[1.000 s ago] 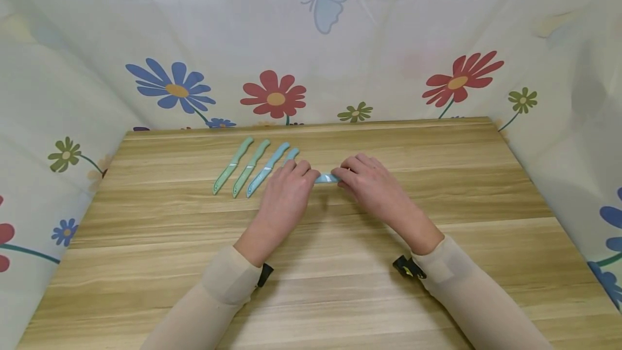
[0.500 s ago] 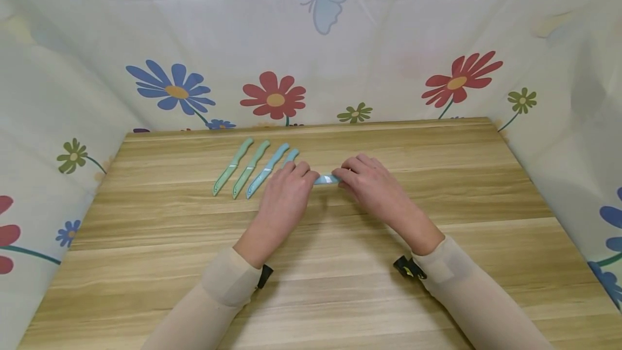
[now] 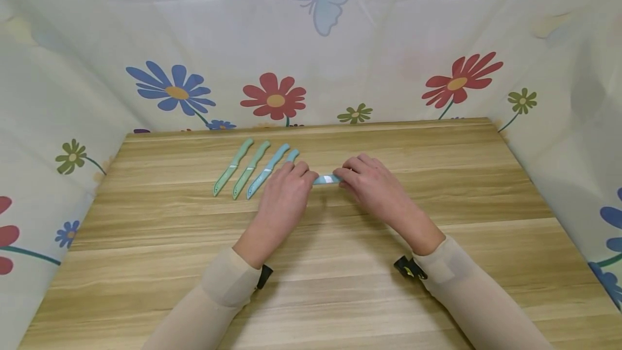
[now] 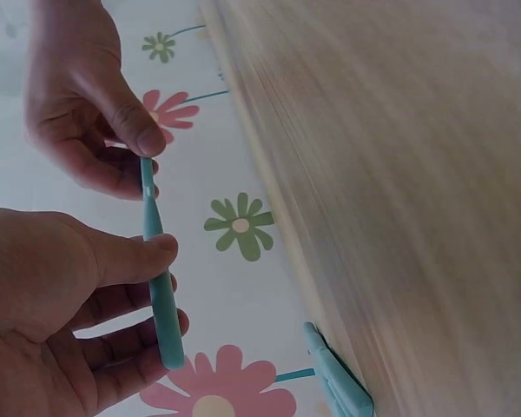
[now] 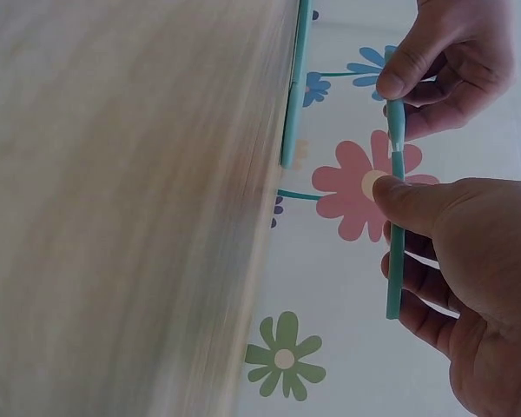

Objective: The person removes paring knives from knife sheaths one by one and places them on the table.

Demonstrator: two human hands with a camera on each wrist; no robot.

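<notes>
Both hands hold one light-blue sheathed knife (image 3: 328, 179), raised above the table and lying crosswise between them. My left hand (image 3: 286, 190) pinches its handle (image 4: 163, 317) between thumb and fingers. At the other end, the thumb and fingers of my right hand (image 3: 374, 185) grip the sheath (image 5: 396, 261). A pale band marks the joint between handle and sheath. Left of the hands, a green knife (image 3: 234, 166), a second green knife (image 3: 251, 169) and a blue knife (image 3: 268, 170) lie slanted in a row. Another blue knife (image 3: 292, 154) is mostly hidden behind my left hand.
The wood-grain table (image 3: 335, 296) extends around the hands on every side. A white curtain (image 3: 379, 58) printed with flowers and a butterfly hangs behind it and along both sides. Black wrist devices (image 3: 409, 268) show at the cuffs.
Hardly anything differs. Both hands keep their grip on the knife, which has turned very slightly, its pale band showing a little brighter. The knives on the table stay where they were.
</notes>
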